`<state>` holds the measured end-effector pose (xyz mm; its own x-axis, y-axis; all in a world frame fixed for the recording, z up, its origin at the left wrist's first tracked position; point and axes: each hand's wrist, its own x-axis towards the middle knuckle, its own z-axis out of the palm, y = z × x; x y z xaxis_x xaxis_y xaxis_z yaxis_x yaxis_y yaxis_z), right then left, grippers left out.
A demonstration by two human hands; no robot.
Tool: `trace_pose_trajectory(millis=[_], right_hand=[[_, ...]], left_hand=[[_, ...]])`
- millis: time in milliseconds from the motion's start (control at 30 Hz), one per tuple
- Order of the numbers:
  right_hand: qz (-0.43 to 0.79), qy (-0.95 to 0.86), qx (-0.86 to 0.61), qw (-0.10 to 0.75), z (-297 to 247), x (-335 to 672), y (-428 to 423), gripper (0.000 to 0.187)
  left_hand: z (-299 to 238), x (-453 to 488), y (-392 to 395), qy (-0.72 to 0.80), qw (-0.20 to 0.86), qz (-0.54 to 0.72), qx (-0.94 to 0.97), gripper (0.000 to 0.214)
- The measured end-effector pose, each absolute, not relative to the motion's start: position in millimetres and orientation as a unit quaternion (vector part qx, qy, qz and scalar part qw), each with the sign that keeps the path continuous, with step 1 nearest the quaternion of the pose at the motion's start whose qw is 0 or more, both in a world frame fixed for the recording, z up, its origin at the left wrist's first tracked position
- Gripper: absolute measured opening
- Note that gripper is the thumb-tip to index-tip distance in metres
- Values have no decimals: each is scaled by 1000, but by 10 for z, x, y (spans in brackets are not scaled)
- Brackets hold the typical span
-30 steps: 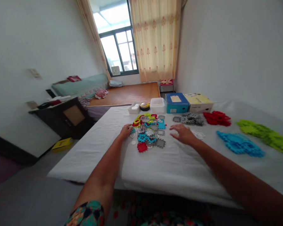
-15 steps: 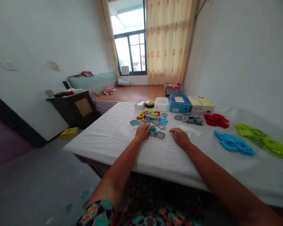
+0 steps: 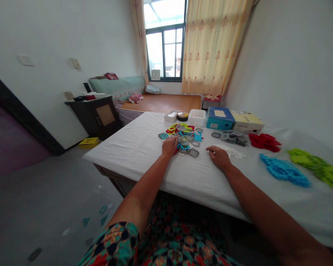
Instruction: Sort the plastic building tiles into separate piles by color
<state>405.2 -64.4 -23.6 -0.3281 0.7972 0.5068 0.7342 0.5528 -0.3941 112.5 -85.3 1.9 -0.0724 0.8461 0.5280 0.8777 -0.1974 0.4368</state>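
Observation:
My left hand [image 3: 170,146] is at the near left edge of a mixed pile of flat plastic building pieces [image 3: 197,136] in blue, grey, red, yellow-green and white. Its fingers are bent and closed against the pieces; what lies between them is hidden. My right hand [image 3: 218,156] rests low over the table, right of the pile, with its fingers curled and thumb near the forefinger. Whatever it may hold is too small to make out. Just beyond that hand lie white frame-shaped pieces [image 3: 237,154].
Sorted heaps lie to the right: grey [image 3: 233,137], red [image 3: 265,142], blue [image 3: 284,171] and green pieces [image 3: 319,166]. Along the back stand a white tub [image 3: 197,117], a round tin [image 3: 182,116], a blue box [image 3: 219,119] and a yellow-white box [image 3: 246,122]. Pieces [image 3: 103,209] lie on the floor.
The view has turned slightly left and down, so everything sits further right in it. My left hand is still at the pile, my right hand still beside the white pieces.

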Motion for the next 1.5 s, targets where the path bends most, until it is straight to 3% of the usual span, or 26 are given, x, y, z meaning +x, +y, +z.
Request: trace_pose_trajectory(millis=[233,433,600,800,967,1067,1167,1300,1500], right_hand=[[34,-820,-453,348,-227,4013,-689,31],[23,-838,-396,376,-4,3668,-822,36],[-1,-892,-312,327,218,3194,-798,68],[-26,-909,-301,286,256,3077,-619,55],[-101,-810,-513,265,420,3680,-211,51],[-127,-739,-637,179,491,4147,120,44],[-144,-717,-670,129,489,4420,325,44],[-151,-692,-680,189,439,4391,337,49],[-58,-767,-568,294,295,3879,-31,38]], left_hand=[[64,1065,-851,-679,47,-425,-597,34],[111,1057,-874,-656,9,-456,-601,31],[94,1146,-881,-584,-10,-458,-670,24],[86,1126,-844,-545,-67,-485,-681,27],[126,1055,-823,-535,-61,-550,-639,36],[129,1032,-824,-558,-34,-554,-617,34],[107,1027,-840,-568,-30,-529,-629,32],[83,998,-846,-580,-43,-502,-640,32],[80,953,-824,-590,-54,-467,-656,31]])
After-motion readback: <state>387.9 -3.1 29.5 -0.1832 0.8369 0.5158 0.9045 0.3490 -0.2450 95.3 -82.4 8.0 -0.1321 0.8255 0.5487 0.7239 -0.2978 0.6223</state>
